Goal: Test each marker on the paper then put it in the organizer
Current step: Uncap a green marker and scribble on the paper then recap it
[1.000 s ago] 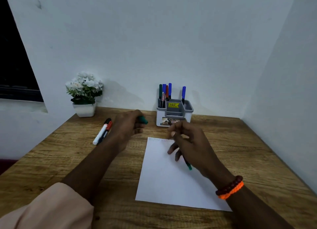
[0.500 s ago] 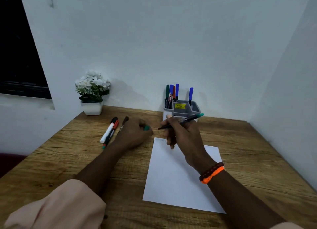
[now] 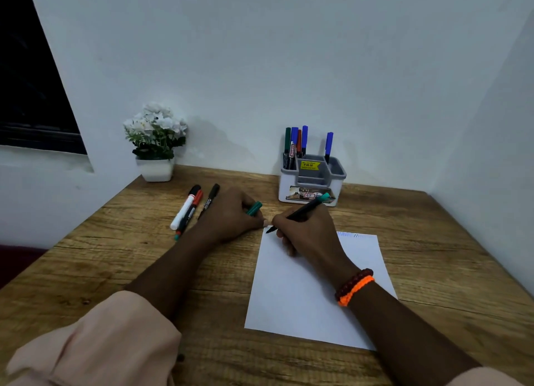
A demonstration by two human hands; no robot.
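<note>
Green marker (image 3: 300, 212) tip touches the paper (image 3: 306, 299).
Right hand (image 3: 309, 235) grips it tight; left hand (image 3: 231, 215) holds its cap (image 3: 254, 208).

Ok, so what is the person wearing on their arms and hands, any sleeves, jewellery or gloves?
Both hands are bare, no gloves or rings visible. The left arm has a loose peach fabric sleeve pushed up to the forearm. The right wrist carries two bracelets side by side: a dark red beaded bracelet and a bright orange braided bracelet.
</note>
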